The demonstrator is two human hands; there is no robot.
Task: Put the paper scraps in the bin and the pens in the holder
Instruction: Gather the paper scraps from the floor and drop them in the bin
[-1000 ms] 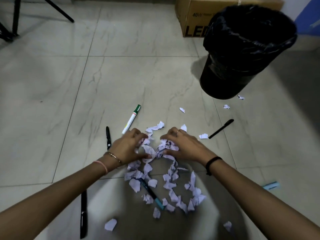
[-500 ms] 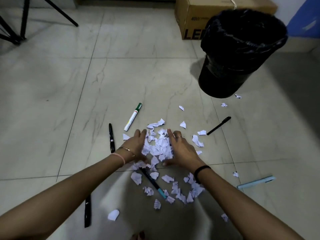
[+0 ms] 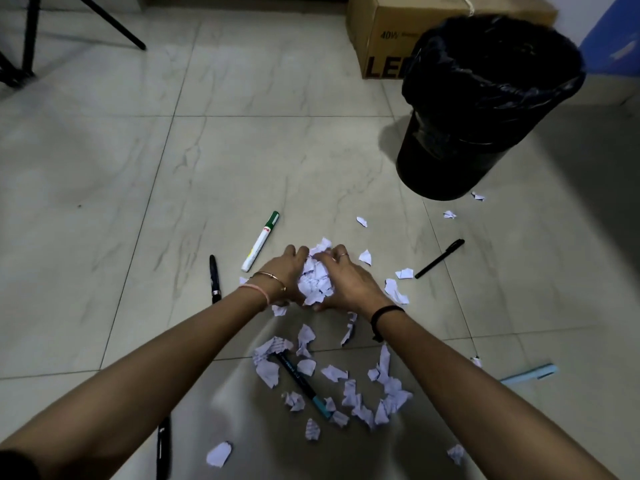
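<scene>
Between both palms: paper scraps (image 3: 313, 278) bunched, left hand (image 3: 285, 275) and right hand (image 3: 349, 282) cupped tight around wad. Keep squeeze even, lift level. Bin (image 3: 485, 109) far right-forward of grip; loose scraps nearer body.

Both bare forearms reach forward from the bottom corners of the view and converge toward the middle. The left hand (image 3: 284, 271) lies with its back up and slightly outward, fingers (image 3: 298, 251) curled inward toward the other hand. Its wrist carries a thin metal bangle and a pink band. The right hand (image 3: 348, 280) mirrors it, back up, fingers (image 3: 337, 252) bent inward, with a ring on one finger and a black band around the wrist. The two hands are cupped close together, fingertips nearly meeting at the far side, thumbs low at the near side, pressed against a bundle of paper scraps (image 3: 315, 278) held between the palms.
</scene>
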